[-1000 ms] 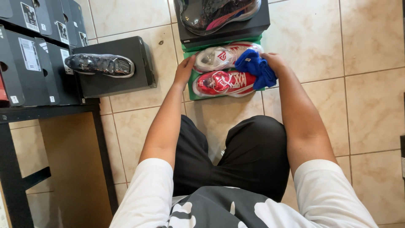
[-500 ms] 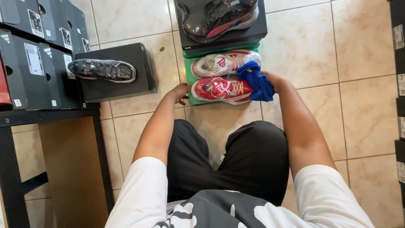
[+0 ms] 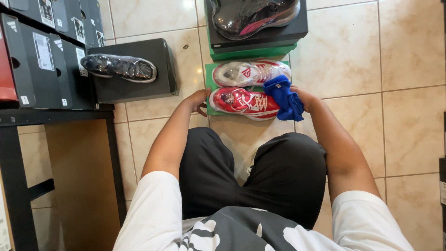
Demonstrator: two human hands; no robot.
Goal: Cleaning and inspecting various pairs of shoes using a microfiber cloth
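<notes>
Red shoe: a red-and-white sneaker (image 3: 244, 101) is laid on its side along the near edge of a green shoebox lid (image 3: 210, 79), toe toward the left edge, heel toward the right
Long axis: the sneaker is set left to right across the lid, so that one hand is met at each end
Left hand: the left hand (image 3: 197, 100) is placed at the near left corner of the lid, just beside the toe; the fingers are curled loosely, and contact with the toe or the lid edge cannot be told
Right hand: the right hand (image 3: 303, 97) is held at the heel end and is closed on a blue cloth (image 3: 284, 96), which is pressed against the heel
Nearer hand: the sneaker is touched through the cloth by the right hand; the left hand is seen just beside it
Second shoe: a white-and-red sneaker (image 3: 251, 73) is laid parallel along the far edge, touching the red one
Around: a black shoebox (image 3: 260, 35) carrying a dark sneaker (image 3: 253, 14) is seen beyond the lid; another black box (image 3: 139, 86) with a glossy dark shoe (image 3: 118, 67) is seen to the left, on the tiled floor (image 3: 409, 116)
Hidden: the right fingers are covered by the cloth, the heel is masked, and the far dark sneaker is cut off by the top of the frame
</notes>
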